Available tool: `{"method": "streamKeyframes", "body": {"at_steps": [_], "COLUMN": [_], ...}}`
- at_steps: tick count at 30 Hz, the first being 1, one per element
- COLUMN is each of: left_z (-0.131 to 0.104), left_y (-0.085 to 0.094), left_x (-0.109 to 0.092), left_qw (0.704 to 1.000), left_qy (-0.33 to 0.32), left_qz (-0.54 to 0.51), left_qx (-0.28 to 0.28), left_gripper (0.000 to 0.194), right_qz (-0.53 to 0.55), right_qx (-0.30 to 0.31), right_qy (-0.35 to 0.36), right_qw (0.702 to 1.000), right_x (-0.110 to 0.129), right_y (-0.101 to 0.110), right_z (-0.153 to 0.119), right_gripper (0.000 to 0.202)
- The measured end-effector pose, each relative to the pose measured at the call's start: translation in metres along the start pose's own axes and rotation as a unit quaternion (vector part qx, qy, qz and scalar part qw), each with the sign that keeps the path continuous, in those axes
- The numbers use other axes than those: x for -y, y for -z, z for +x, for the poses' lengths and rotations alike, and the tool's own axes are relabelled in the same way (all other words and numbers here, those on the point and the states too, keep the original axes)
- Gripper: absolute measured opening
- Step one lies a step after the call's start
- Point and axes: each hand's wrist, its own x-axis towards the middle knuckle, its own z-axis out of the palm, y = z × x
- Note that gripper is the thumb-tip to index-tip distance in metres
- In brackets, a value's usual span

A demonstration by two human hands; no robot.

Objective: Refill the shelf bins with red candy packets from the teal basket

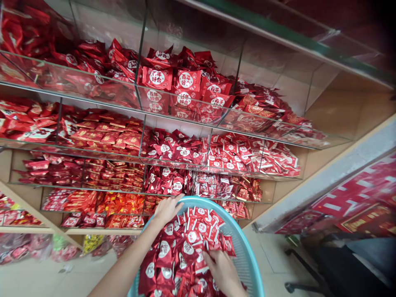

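A turquoise plastic basket (252,259) sits at the bottom centre of the view, close in front of a tiered display shelf (365,103). It is heaped with wrapped packets of two kinds: dark red packets (165,248) with white labels, mostly on the left and toward the near side, and smaller bright red packets (202,228) with white edges, gathered toward the far side.

The left hand (167,211) is at the basket's far left rim, its forearm crossing above the left side of the heap. Its fingers reach along the rim and are partly hidden, so how tightly they close on it cannot be told. The right hand (222,267) is inside the basket, low on the right of the heap, with its fingers bent down among the packets. Whether they pinch one cannot be told.

Beyond the basket, the shelf rises in steps, split by clear dividers into compartments full of red packets. The upper tier carries large red packets (157,77) with round white labels; one tier down, gold-printed packets (116,138) lie left of centre, and orange-and-yellow packets (123,203) fill a lower compartment. Beneath the left end, filled plastic bags (93,243) are near the tiled floor (95,276). At the right stands a black wheeled chair (346,264), beside red printed goods (355,194).
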Motion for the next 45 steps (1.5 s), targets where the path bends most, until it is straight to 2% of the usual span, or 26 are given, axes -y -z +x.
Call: {"method": "streamKeyframes", "body": {"at_steps": [2, 4, 8, 14, 17, 19, 22, 26, 29, 31, 33, 37, 41, 43, 45], "left_z": [0.0, 0.0, 0.0, 0.0, 0.0, -0.001, -0.001, -0.001, -0.001, -0.001, -0.002, -0.002, -0.001, -0.001, -0.002], "left_y": [-0.001, -0.001, -0.002, -0.005, -0.005, -0.005, -0.005, -0.003, -0.003, -0.002, -0.002, -0.002, -0.003, -0.003, -0.002], "left_x": [0.0, 0.0, 0.0, 0.002, 0.003, 0.002, 0.002, 0.002, 0.002, 0.003, 0.003, 0.003, 0.003, 0.003, 0.005], "left_qw": [1.0, 1.0, 1.0, 1.0, 1.0, 1.0, 1.0, 1.0, 1.0, 1.0, 1.0, 0.999, 0.999, 0.999, 0.999], "left_qy": [0.001, 0.004, 0.005, 0.008, 0.01, 0.005, 0.005, 0.01, 0.008, 0.006, 0.002, 0.004, 0.008, 0.011, 0.012], "left_qz": [-0.003, -0.008, -0.009, -0.008, -0.005, -0.006, -0.012, -0.015, -0.02, -0.022, -0.024, -0.032, -0.035, -0.036, -0.04], "left_qx": [0.001, 0.005, 0.002, -0.008, -0.006, -0.009, -0.008, -0.001, 0.0, -0.003, -0.01, -0.011, -0.008, -0.005, -0.001], "left_gripper": [0.049, 0.049, 0.05, 0.048, 0.048, 0.048, 0.048, 0.046, 0.046, 0.047, 0.046, 0.046, 0.046, 0.046, 0.047], "right_qz": [-0.081, -0.112, -0.063, -0.041, -0.036, -0.038, -0.025, -0.046, -0.104, -0.136, -0.152, -0.106, 0.068, 0.194, 0.321], "right_qx": [-0.006, -0.008, -0.004, 0.06, 0.07, 0.054, -0.01, -0.201, -0.329, -0.357, -0.343, -0.314, -0.304, -0.275, -0.225], "right_qy": [-0.005, 0.015, 0.073, 0.073, 0.084, 0.102, 0.172, 0.248, 0.237, 0.2, 0.174, 0.196, 0.214, 0.212, 0.208], "right_qw": [0.997, 0.994, 0.995, 0.995, 0.993, 0.993, 0.985, 0.947, 0.908, 0.902, 0.911, 0.923, 0.926, 0.918, 0.896], "right_x": [0.007, 0.017, 0.039, 0.054, 0.061, 0.069, 0.083, 0.098, 0.101, 0.1, 0.096, 0.089, 0.093, 0.096, 0.097], "right_y": [0.005, 0.013, 0.02, -0.001, 0.003, 0.022, 0.077, 0.163, 0.203, 0.213, 0.214, 0.212, 0.222, 0.225, 0.222], "right_z": [-0.002, -0.004, -0.005, -0.009, -0.008, 0.0, 0.027, 0.083, 0.127, 0.153, 0.173, 0.197, 0.196, 0.185, 0.167], "right_gripper": [0.03, 0.027, 0.032, 0.035, 0.035, 0.035, 0.035, 0.029, 0.031, 0.031, 0.026, 0.026, 0.032, 0.032, 0.03]}}
